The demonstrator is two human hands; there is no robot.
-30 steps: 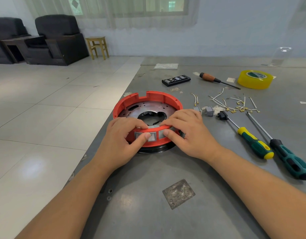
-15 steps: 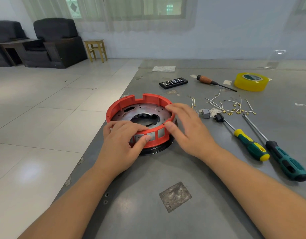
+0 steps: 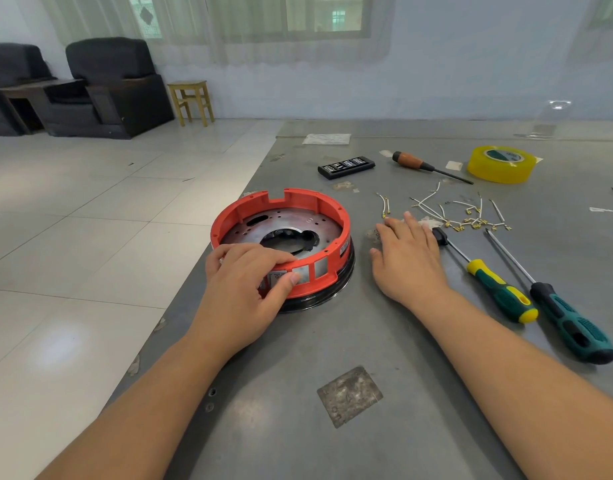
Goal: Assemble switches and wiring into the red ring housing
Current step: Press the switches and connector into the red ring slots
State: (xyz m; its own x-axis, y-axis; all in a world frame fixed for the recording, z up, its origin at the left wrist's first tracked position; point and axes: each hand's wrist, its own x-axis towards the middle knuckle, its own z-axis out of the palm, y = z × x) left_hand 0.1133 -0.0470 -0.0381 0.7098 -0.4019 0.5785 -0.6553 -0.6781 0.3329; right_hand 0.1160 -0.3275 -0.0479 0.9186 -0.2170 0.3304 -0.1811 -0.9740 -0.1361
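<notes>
The left hand [image 3: 242, 289] grips the near wall of the red plastic ring housing [image 3: 281, 244], fingers curled over the rim to the inside and the thumb pressed against the outer face beside a small grey switch [image 3: 275, 279] seated in one rectangular window. The housing sits on a black base near the left edge of the grey metal table [image 3: 367, 341], with a perforated metal plate inside it. Two windows just right of the thumb look unfilled. The right hand [image 3: 407, 258] lies spread, palm down, on the table beside the housing, fingertips reaching toward the loose white wires with brass terminals [image 3: 464, 216]; whether it covers a small part I cannot tell. The step in hand seems to be fetching the next piece while the ring is steadied. Next calls for a fine pinch and lining the part up with an open window
</notes>
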